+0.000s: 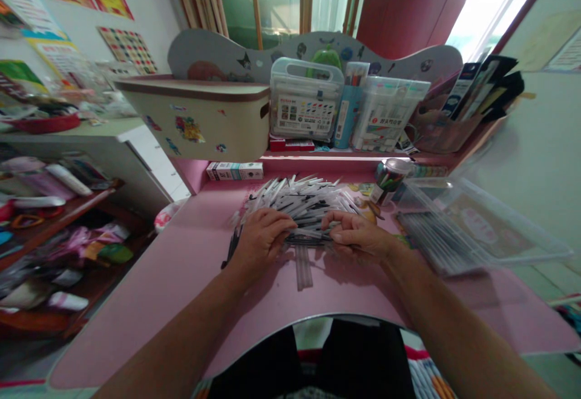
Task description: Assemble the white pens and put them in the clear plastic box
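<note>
At the pink, curved-edged desk (158, 290), your bare left hand (263, 238) and bare right hand (358, 234) are at the near side of a loose heap of slim white, clear and black plastic sticks (299, 196).

Nearest you, flat translucent grey strips (304, 269) point toward your lap; just beyond, your hands face each other, well short of touching, fingers curled by the heap's near sticks, though you cannot tell whether either grips one; to the right stands a clear plastic box (551, 247) with a row of slim grey sticks (436, 244) at its left end; farther lies the heap, then a silver-topped metal can (393, 178) on the right and a white-and-teal carton (236, 171) on the left; farthest, a cream lidded bin (204, 114) sits left of a clear handled plastic case (306, 99).
</note>
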Motion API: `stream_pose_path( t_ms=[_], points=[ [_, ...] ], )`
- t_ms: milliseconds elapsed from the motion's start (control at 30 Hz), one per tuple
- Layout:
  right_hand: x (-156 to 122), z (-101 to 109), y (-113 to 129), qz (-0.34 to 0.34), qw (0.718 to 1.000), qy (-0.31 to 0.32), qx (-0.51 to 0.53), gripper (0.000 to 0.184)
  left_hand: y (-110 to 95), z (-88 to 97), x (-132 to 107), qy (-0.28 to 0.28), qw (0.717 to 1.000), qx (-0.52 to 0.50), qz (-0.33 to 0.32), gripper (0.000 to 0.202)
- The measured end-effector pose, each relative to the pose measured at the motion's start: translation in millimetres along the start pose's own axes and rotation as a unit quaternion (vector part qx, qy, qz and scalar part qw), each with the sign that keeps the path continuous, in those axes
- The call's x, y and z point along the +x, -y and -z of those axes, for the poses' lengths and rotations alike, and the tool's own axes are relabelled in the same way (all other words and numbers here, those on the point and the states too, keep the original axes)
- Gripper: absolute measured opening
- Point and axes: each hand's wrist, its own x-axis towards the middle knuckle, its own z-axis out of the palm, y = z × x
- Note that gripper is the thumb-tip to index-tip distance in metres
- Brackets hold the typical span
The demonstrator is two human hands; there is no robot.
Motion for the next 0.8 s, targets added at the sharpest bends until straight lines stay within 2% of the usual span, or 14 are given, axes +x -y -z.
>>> stream_pose_path(
  t_ms=[100, 167, 233, 300, 367, 433, 533, 667, 733, 800],
  points=[
    [0.2, -3.5, 0.8, 0.033, 0.997, -0.001, 0.066, 0.033, -0.9, -1.5, -0.7, -0.005, 0.997, -0.06, 0.051, 0.018],
    [1.1, -4.0, 2.0, 0.063, 0.993, -0.022, 0.094, 0.035, 0.1, -2.3, -1.2, -0.018, 0.983, -0.134, 0.127, 0.015],
    [2.4, -3.5, 3.3, 0.087, 0.988, -0.052, 0.113, 0.038, 1.3, -2.4, -0.6, -0.045, 0.946, -0.232, 0.224, 0.013],
    [3.6, -2.9, 4.2, 0.099, 0.984, -0.081, 0.123, 0.039, 2.5, -0.8, 1.3, -0.08, 0.888, -0.34, 0.3, 0.016],
    [4.8, -3.1, 4.1, 0.103, 0.982, -0.098, 0.12, 0.036, 4.2, 2.9, 4.5, -0.114, 0.836, -0.424, 0.33, 0.019],
    [6.0, -4.0, 2.8, 0.107, 0.983, -0.107, 0.102, 0.032, 7.6, 8.7, 7.9, -0.152, 0.814, -0.459, 0.321, 0.021],
    [8.8, -5.8, -1.6, 0.105, 0.986, -0.12, 0.051, 0.028, 15.1, 19.0, 12.2, -0.218, 0.82, -0.45, 0.277, 0.026],
    [14.1, -14.8, -7.3, 0.082, 0.982, -0.147, -0.089, 0.022, 23.5, 30.7, 14.6, -0.271, 0.855, -0.381, 0.227, 0.057],
    [15.8, -26.1, -6.1, 0.071, 0.969, -0.132, -0.195, 0.014, 26.4, 35.2, 14.7, -0.28, 0.874, -0.338, 0.211, 0.066],
    [16.5, -42.3, -1.5, 0.077, 0.937, -0.092, -0.329, 0.007, 29.5, 39.4, 14.4, -0.283, 0.892, -0.29, 0.203, 0.068]
  ],
)
